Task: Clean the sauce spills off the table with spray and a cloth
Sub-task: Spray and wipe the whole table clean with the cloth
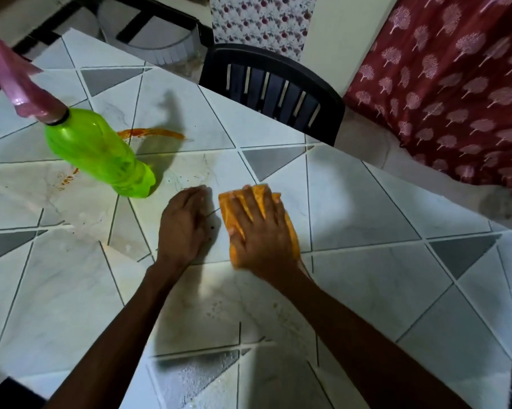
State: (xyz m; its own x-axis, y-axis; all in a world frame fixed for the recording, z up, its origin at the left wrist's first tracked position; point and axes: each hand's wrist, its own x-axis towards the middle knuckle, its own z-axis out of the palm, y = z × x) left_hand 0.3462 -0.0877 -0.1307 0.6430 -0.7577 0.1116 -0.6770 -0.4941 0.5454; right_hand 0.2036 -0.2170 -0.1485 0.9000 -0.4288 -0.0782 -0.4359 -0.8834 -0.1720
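Note:
An orange cloth (290, 228) lies flat near the table's middle, pressed down under my right hand (262, 234), whose fingers are spread over it. Just left of it my left hand (182, 225) rests on the table (367, 261) with fingers curled and nothing in it. A green spray bottle (98, 152) with a pink spray head (16, 81) stands at the left, apart from both hands. An orange sauce streak (151, 132) lies behind the bottle. Small sauce specks (67, 180) sit to the bottle's left.
A dark slatted chair (274, 90) stands at the table's far edge. A red patterned curtain (455, 84) hangs at the right. A grey round container (151, 33) sits on the floor beyond the table. Water droplets (195, 376) cover the near table area.

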